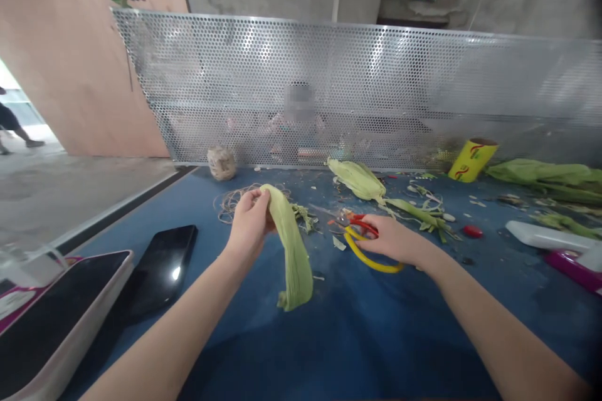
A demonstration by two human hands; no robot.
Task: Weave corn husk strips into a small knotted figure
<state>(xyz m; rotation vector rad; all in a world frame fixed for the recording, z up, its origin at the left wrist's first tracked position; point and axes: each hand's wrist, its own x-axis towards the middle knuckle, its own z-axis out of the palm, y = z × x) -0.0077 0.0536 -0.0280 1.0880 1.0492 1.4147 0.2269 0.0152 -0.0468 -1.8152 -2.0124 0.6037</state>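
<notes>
My left hand (249,219) pinches the top end of a long pale-green corn husk (294,250), which droops toward me over the table. To its right, my right hand (388,241) grips scissors (371,263) with one red and one yellow handle. Their blades point left, toward the husk but apart from it. Beyond the scissors lies a husk bundle (360,182) with green leafy scraps (418,216) trailing off to its right. Behind my left hand, partly hidden by it, is a tangle of thin brown twine (229,203).
Two dark phones (164,269) (61,319) lie on the left. A ball of twine (221,163) and a yellow tube (473,160) stand near a perforated metal screen (244,81). On the right are green husks (545,177), a small red object (473,231) and a white-and-purple tool (545,235).
</notes>
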